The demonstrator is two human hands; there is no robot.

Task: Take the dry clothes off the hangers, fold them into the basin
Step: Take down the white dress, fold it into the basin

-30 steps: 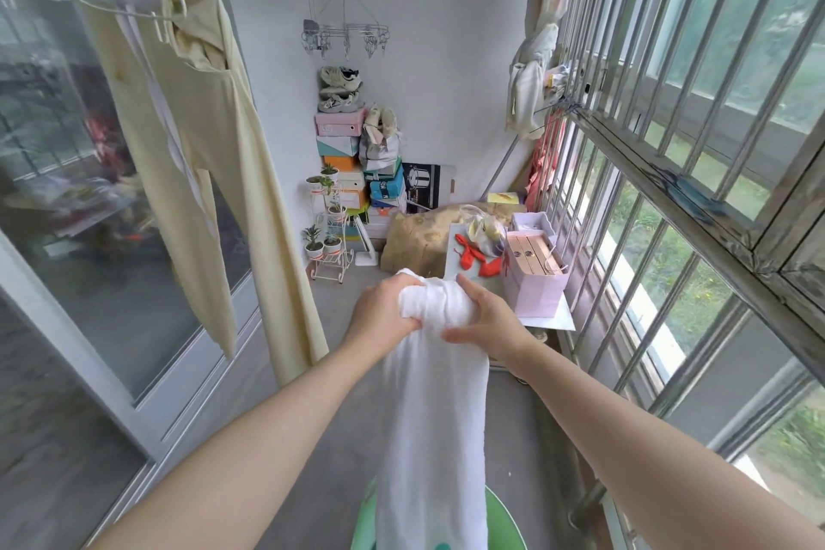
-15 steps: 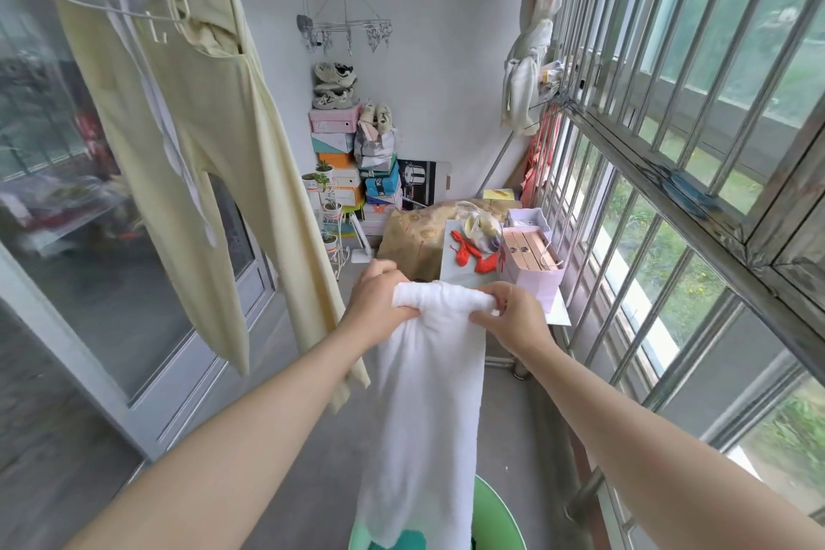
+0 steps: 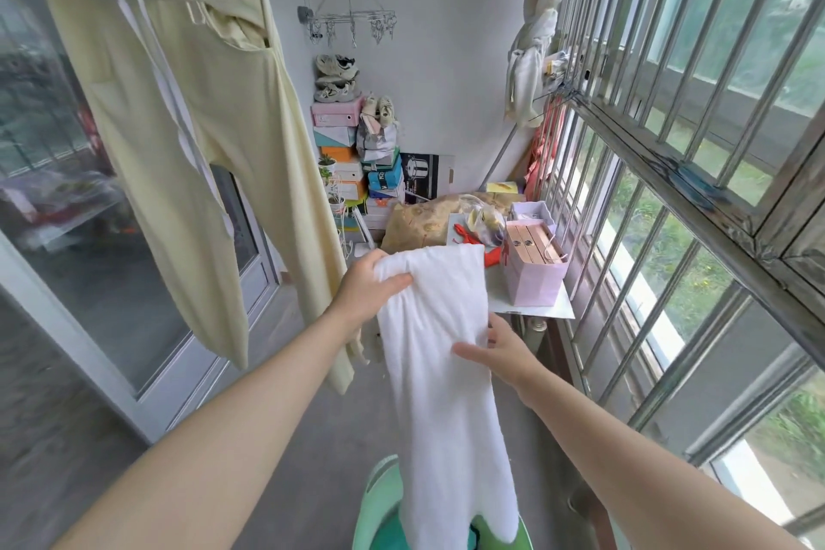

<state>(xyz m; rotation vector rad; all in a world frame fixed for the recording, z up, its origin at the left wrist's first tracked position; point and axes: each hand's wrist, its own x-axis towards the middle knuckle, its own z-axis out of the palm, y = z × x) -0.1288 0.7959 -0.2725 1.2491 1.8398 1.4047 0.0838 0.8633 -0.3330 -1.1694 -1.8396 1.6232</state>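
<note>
a grey concrete floor [image 3: 339, 438] runs up the middle of the frame to the far wall. a green basin [image 3: 379, 496] stands on it at the bottom centre. against the far wall, a stack of shoe boxes [image 3: 337, 136] rises from the floor, with a small white plant stand [image 3: 335, 210] just beside it and a tan sack [image 3: 415, 223] to the right. right of centre, a white tabletop [image 3: 500, 297] carries a lilac paper bag [image 3: 533, 281], red pieces [image 3: 464, 234] and a clear plastic bag [image 3: 484, 217].

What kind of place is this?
Probably an enclosed home balcony used for drying laundry and storage: a barred window, a yellow garment hanging overhead, shoe boxes stacked against the end wall. The left hand and right hand hold a white garment.
</note>
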